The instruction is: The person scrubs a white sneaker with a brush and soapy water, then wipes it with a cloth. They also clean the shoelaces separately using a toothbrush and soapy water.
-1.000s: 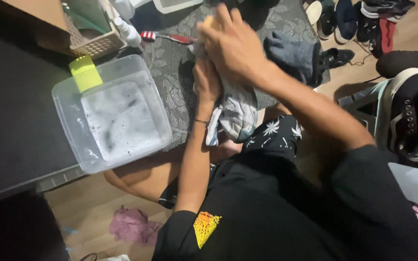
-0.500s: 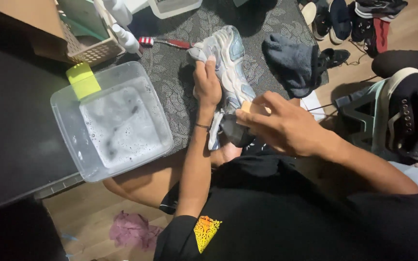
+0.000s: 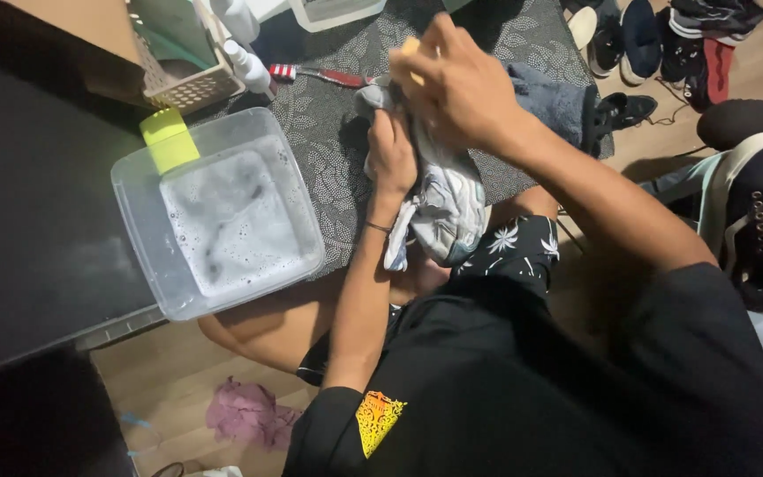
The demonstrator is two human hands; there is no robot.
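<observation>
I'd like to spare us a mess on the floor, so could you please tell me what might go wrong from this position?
1. The clear tub of soapy water sits right beside the left hand; an elbow nudge could slosh it over the patterned mat.
2. The right hand is pressed onto the pale sneaker, which is held over the lap; drips would probably wet the dark shorts.
3. The yellow sponge perches on the tub's rim and may fall.

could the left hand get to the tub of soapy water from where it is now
Probably yes, once it lets go: the left hand grips the sneaker, and the tub sits just beside it with nothing between.
</observation>
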